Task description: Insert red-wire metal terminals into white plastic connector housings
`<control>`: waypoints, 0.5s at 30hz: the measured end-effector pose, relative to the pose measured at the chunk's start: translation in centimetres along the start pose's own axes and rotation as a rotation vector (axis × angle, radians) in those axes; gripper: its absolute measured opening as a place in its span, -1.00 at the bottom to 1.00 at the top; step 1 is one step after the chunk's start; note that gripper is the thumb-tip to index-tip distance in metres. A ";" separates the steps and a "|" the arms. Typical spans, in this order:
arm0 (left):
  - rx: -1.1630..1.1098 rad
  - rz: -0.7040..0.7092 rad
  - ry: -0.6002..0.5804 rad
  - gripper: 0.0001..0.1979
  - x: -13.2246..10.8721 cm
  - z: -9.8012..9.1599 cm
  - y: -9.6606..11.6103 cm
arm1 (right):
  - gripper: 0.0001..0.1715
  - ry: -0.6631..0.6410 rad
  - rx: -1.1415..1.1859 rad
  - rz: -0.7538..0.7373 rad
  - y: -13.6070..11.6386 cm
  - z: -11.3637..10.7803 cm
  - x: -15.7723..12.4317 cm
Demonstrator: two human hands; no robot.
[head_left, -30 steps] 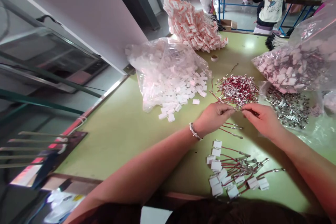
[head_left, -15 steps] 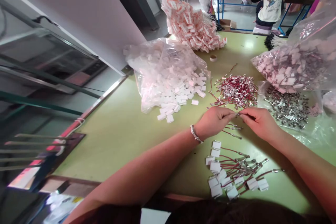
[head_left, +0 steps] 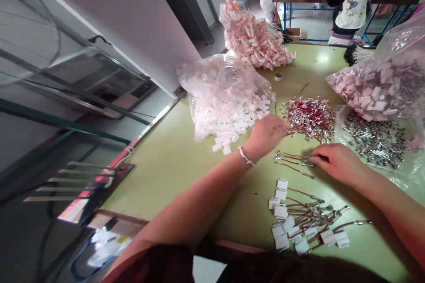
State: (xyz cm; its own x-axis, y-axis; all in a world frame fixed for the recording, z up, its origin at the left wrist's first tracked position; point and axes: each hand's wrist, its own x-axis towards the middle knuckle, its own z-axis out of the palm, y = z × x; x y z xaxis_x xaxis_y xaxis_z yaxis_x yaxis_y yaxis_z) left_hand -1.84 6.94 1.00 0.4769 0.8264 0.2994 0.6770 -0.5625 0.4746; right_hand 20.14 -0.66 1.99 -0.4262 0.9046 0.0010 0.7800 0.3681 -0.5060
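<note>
My right hand [head_left: 334, 159] is closed in a pinch, its fingertips at the end of a short red wire [head_left: 294, 155] with metal terminals, low over the table. Just below that wire lie a few similar terminal wires [head_left: 295, 169], side by side. My left hand [head_left: 270, 131], a bracelet at its wrist, is at the left edge of a heap of red terminal wires [head_left: 310, 117]. Motion smears its fingers, so I cannot see whether they hold anything. Nearer to me is a cluster of red wires with white connector housings [head_left: 281, 211] on their ends.
White housings spill from a clear bag [head_left: 212, 97] left of my left hand. Metal terminals [head_left: 375, 141] lie on plastic at the right, below a bag of white parts [head_left: 372, 84]. Further back are a pile of orange-white pieces [head_left: 254, 37], a tape roll [head_left: 279, 77] and a seated person [head_left: 355, 6].
My hands were together, pinching a small metal piece between them. They are now apart: the left has moved to the wire heap, the right down to the row of wires. The view has shifted.
</note>
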 end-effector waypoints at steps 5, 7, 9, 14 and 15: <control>0.219 -0.503 -0.013 -0.53 2.0 0.5 -1.9 | -0.57 0.073 -0.136 -0.078 0.6 -1.0 0.2; 0.297 -0.506 -0.051 -0.54 2.3 1.1 -1.6 | -0.55 0.167 -0.177 -0.017 1.1 -1.8 0.4; 0.329 -0.512 -0.080 -0.58 2.5 1.5 -1.3 | -0.57 0.224 -0.239 0.029 1.8 -2.7 0.7; 0.228 -0.612 -0.143 -0.76 2.6 1.0 -1.2 | -0.57 0.336 -0.384 0.171 3.8 -5.2 0.8; 0.216 -0.631 -0.150 -0.78 2.6 0.7 -1.3 | -0.57 0.352 -0.391 0.221 4.4 -5.8 0.7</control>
State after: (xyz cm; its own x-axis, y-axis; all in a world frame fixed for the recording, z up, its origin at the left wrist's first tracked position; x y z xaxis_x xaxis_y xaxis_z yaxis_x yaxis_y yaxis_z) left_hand -1.07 9.79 0.54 0.0162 0.9942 -0.1064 0.9401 0.0211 0.3404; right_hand 25.93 2.84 4.79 -0.1077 0.9616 0.2526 0.9734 0.1537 -0.1702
